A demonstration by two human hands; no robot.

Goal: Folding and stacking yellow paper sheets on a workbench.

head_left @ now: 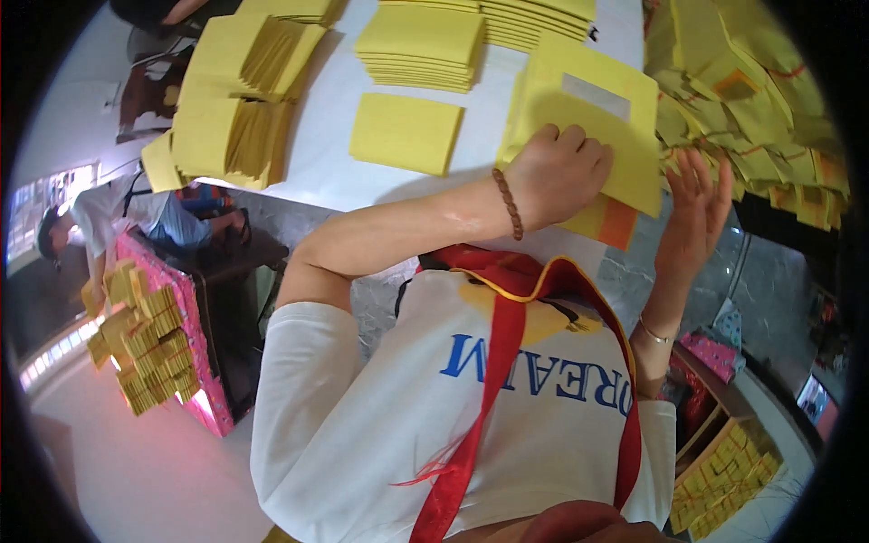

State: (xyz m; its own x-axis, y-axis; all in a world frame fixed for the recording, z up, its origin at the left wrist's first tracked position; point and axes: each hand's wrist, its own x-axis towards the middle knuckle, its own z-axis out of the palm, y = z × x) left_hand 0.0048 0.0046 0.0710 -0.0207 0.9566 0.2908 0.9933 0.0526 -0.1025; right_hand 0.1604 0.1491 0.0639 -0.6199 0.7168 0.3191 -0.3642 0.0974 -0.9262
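Yellow paper sheets (638, 127) with a pale grey rectangle on top lie at the table's right end. My left hand (557, 176), with a beaded bracelet at the wrist, is closed over their near part. Its fingers curl under, so the fingertips are hidden. A corner with an orange patch (619, 224) sticks out below that hand. Just past the sheets' right edge, my right hand (695, 213) is raised with its fingers apart and nothing in it. To the left of the sheets lies a small folded yellow packet (405, 134).
Stacks of folded yellow paper (421, 45) line the white table (317, 172). Larger bundles (208, 136) stand at its left edge. A heap of yellow paper (742, 100) rises at the right. At far left, a person (118, 208) sits by a pink-edged table (204, 380) with yellow bundles.
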